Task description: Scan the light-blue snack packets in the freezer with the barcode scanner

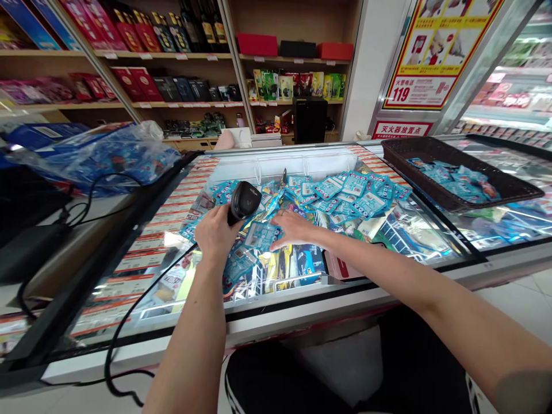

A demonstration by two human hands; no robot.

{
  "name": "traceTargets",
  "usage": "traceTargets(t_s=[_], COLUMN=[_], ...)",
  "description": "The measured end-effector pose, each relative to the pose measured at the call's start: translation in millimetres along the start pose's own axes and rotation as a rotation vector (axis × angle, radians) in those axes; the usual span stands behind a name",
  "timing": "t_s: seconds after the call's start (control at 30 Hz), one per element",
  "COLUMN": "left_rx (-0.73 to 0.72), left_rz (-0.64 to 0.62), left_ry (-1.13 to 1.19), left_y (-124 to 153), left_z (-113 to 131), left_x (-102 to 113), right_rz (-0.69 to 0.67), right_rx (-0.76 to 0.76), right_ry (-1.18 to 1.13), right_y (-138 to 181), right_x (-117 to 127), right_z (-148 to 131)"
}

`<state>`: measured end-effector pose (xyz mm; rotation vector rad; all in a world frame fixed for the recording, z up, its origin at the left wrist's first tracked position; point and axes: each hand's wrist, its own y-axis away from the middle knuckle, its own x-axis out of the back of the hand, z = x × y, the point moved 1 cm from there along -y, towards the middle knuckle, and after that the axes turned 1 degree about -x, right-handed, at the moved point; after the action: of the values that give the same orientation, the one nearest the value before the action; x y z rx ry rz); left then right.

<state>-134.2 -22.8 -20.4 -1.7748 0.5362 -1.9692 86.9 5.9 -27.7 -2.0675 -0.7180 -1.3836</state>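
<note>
My left hand (217, 232) is wrapped around the handle of a black barcode scanner (245, 198), its head raised over the freezer's glass top. A black cord runs from the scanner down to the left. My right hand (294, 227) reaches in from the right, thumb and fingers apart, at the edge of a blue packet (261, 236). Whether the fingertips touch that packet, I cannot tell. Behind my right hand, many similar blue packets (366, 198) lie in an overlapping heap on the glass. Another blue packet (238, 265) lies below the scanner, nearer the front.
A dark plastic basket (504, 167) holding blue packets stands on the right. A phone-like flat object (342, 265) lies near the freezer's front edge (302, 303). Plastic-wrapped blue goods (116, 158) and cables are on the left. Stocked shelves (168, 56) line the back.
</note>
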Motion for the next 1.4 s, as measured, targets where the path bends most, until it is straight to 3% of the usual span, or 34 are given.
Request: traceTargets(t_s=[0.17, 0.3, 0.4, 0.53, 1.13, 1.4], left_rx=[-0.058, -0.127, -0.249, -0.375, -0.488, -0.372], left_rz=[0.025, -0.013, -0.042, -0.063, -0.152, -0.072], left_ry=[0.013, 0.003, 0.032, 0.065, 0.016, 0.046], left_y=[0.3, 0.5, 1.7, 3.3, 2.5, 3.3], left_z=[0.2, 3.4, 7.0, 9.7, 21.2, 13.1], left_x=[-0.2, -1.1, -1.8, -2.2, 3.5, 2.2], right_rz=[0.155, 0.326, 0.352, 0.34, 0.331, 0.391], right_rx=[-0.335, -0.384, -0.396, -0.376, -0.342, -0.323], right_ry=[-0.179, -0.2, -0.256, -0.282, -0.161, -0.105], right_y=[4.6, 16.8, 23.0, 24.8, 19.0, 29.5], right_x=[16.2, 31.2, 33.7, 31.3, 24.8, 27.8], right_z=[46.1, 74.5, 83.4, 84.7, 88.7, 79.3])
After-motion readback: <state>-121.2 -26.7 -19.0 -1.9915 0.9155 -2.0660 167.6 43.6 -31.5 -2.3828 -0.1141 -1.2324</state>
